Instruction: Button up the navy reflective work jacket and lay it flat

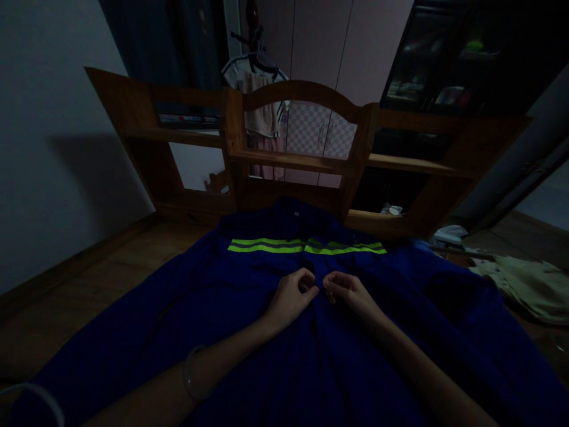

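Observation:
A dark blue work jacket (262,281) with yellow-green reflective strips across the chest lies spread out, collar away from me and sleeves out to both sides. At its front opening, just below the strips, my left hand (296,293) pinches the jacket's edge between thumb and fingers. Facing it across a small gap, my right hand (349,292) is also closed in a pinch at the other front edge. Dim light hides the finer details between the fingertips. A bracelet (189,373) circles my left forearm.
A wooden headboard with shelves (296,157) rises right behind the collar. Beyond it hang clothes on a rack (260,101), before a pink wardrobe (320,53). Folded pale cloth (528,284) lies at the right. A white wall (66,130) stands on the left.

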A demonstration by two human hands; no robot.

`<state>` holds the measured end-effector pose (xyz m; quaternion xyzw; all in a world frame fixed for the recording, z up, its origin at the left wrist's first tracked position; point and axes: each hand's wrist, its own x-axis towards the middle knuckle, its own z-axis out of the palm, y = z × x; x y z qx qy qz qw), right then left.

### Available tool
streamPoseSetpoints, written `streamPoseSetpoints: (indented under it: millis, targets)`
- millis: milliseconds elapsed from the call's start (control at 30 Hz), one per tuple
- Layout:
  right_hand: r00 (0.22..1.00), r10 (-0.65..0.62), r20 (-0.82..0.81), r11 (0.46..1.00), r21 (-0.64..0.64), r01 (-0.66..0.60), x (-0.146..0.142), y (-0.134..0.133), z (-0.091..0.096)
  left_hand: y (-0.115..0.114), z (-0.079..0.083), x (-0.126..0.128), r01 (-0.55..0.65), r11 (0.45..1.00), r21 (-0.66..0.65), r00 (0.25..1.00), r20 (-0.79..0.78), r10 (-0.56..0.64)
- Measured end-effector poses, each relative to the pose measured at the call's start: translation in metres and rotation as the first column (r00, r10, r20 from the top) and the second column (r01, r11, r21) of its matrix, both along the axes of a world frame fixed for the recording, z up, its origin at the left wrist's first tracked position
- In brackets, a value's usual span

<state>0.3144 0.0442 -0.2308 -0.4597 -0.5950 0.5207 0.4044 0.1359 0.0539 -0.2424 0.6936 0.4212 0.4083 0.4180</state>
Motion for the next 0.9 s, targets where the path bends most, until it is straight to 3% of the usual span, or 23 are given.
streamPoseSetpoints:
  millis: [433,900]
  targets:
    - [0.992,0.076,0.099,0.995,0.063,-0.082,0.005,-0.004,0.002,0.003,-0.002,-0.004,0.036,0.999,0.034,0.996,-0.087,-0.032]
    - [0.981,0.050,0.190,0.992,0.107,-0.071,0.007,-0.003,-0.006,0.002,0.002,-0.005,0.048,0.998,0.029,0.969,-0.243,-0.040]
